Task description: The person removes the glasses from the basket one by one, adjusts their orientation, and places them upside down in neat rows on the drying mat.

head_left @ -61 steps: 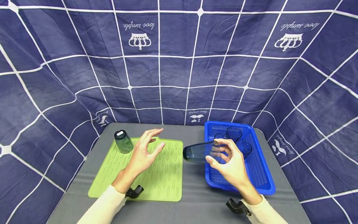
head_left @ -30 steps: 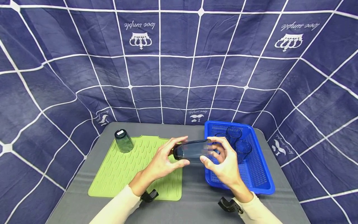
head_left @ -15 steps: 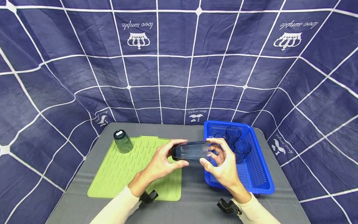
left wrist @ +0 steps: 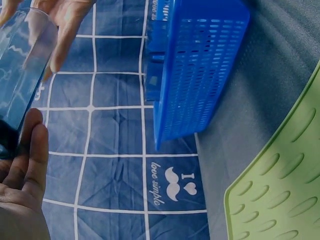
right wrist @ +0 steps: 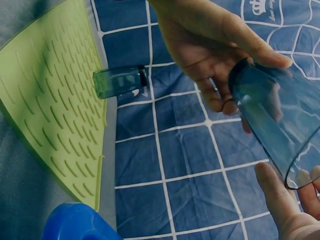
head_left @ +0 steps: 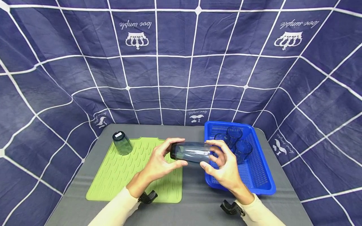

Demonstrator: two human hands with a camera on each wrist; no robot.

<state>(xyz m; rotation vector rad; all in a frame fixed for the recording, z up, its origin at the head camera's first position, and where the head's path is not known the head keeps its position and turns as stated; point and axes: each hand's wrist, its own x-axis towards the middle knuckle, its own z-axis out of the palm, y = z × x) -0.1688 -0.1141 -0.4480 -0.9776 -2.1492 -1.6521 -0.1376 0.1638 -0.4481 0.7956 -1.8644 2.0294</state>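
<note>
A blue-tinted drinking glass lies sideways in the air between my two hands, over the gap between mat and basket. Its dark base points left, where my left hand grips it with thumb and fingers around that end. At the clear rim on the right, my right hand holds it between thumb and fingers. The right wrist view shows the same glass tilted, base up at the left hand's fingers and rim by the right hand's fingers. In the left wrist view, the glass is partly cut off at the edge.
A second glass stands upside down on the green ridged mat, at its far left corner. The blue perforated basket on the right holds several glasses. Everything rests on a grey table before a blue checked cloth.
My left hand has come right from over the mat and taken hold of the glass's base end. My right hand has moved the glass left, out from over the basket.
</note>
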